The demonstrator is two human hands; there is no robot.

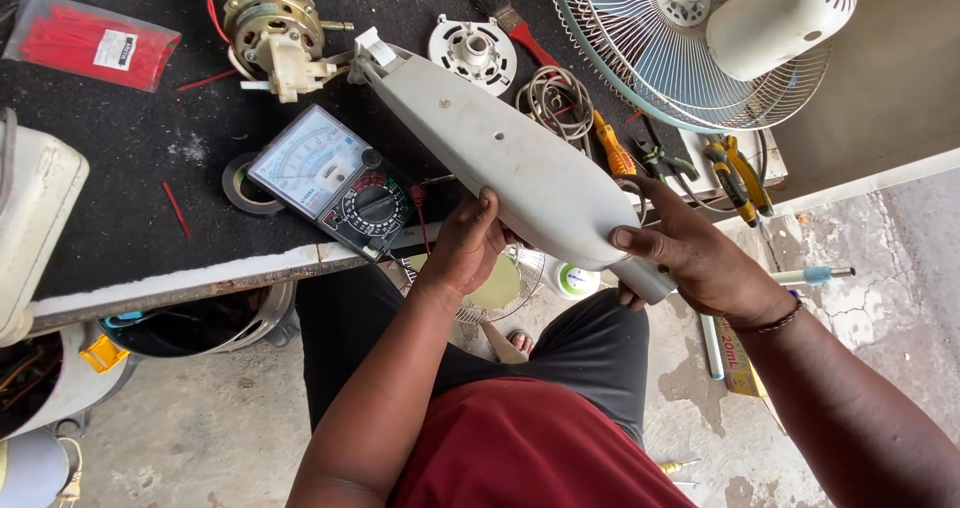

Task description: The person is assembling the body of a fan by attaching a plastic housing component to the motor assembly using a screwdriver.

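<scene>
— While the long grey-white fan housing [510, 163] lies slanted across the bench edge, how are the hands set on it in the head view?

— The left hand [468, 243] is curled under its lower side, fingers closed against the plastic from beneath. The right hand [695, 258] wraps the narrow end nearest the body, thumb laid on top, fingers tucked below. Both are closed on it; neither is open.

— And the far end?

— It points up-left, its white connector end just beside the bare fan motor [272, 23] with its copper windings. Below the housing sits the analogue multimeter [340, 180], its red lead running under the left hand.

— What would make for good handling here, in your judgement?

— Keep both grips where they are, one at the end and one near the middle, so the long shell doesn't swing. I'd turn it slowly; the meter and the coil of wire [555, 98] are close beneath and could be swept off. The fan grille [650, 58] and the yellow-handled pliers [738, 173] stand well to the right, out of the way.

— Anything hidden?

— The underside of the housing; what the fingers meet there cannot be told.
</scene>
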